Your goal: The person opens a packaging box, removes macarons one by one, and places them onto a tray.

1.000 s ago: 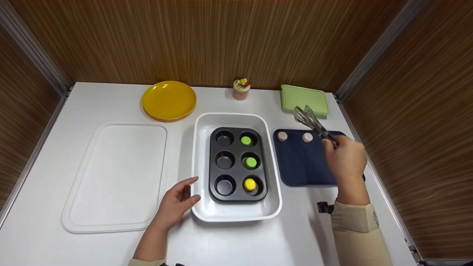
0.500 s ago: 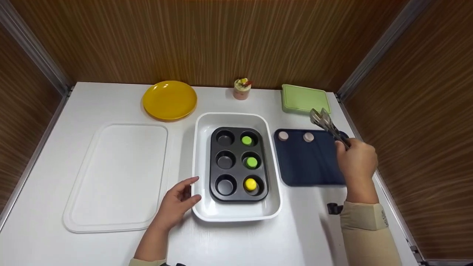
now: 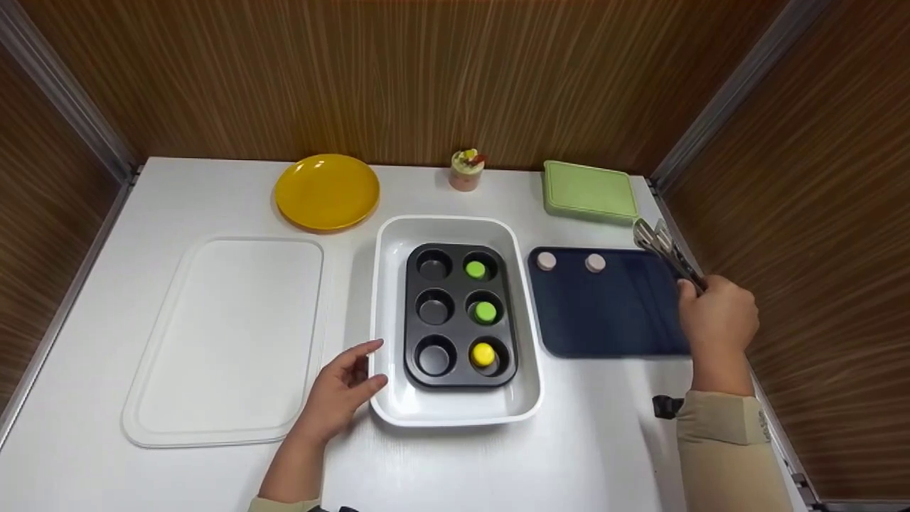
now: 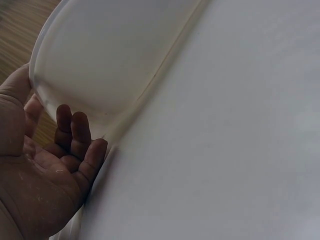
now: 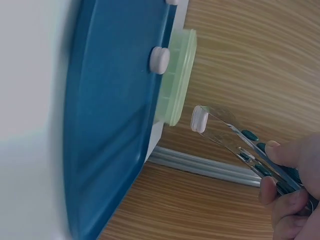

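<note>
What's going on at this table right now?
A person's right hand holds silvery metal tongs with a pale pink, round piece between their tips, near the far right corner of a dark blue rectangular tray. Two similar pieces lie on the tray. The left hand rests at a white rectangular basin's rim. Inside, a black six-cup muffin pan has two round green pieces and one yellow in its right-hand cups.
</note>
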A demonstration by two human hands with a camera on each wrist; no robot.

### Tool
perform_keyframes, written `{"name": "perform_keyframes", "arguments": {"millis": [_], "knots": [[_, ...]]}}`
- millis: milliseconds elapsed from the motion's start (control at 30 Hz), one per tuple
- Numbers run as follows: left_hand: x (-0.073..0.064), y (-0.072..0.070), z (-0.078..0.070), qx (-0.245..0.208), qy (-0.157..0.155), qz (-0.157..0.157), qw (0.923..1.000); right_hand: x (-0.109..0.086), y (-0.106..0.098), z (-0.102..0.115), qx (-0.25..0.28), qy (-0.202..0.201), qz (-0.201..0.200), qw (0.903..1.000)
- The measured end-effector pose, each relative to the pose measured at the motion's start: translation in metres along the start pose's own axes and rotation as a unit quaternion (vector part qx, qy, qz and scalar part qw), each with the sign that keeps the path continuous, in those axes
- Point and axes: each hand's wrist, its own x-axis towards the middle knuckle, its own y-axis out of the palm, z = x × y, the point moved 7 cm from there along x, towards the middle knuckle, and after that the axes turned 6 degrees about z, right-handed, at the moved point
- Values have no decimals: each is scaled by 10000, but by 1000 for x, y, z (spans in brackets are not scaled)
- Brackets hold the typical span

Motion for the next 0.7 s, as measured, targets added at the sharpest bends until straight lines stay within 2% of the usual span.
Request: {"name": "perform_keyframes", "arguments": {"millis": [233, 700], "knots": [[0, 0, 0, -23, 21, 9, 10000, 4, 9, -11, -53, 2, 76, 10000], [-1, 0, 0, -39, -18, 56, 10000, 10, 24, -32, -94, 242, 560, 9981]]}}
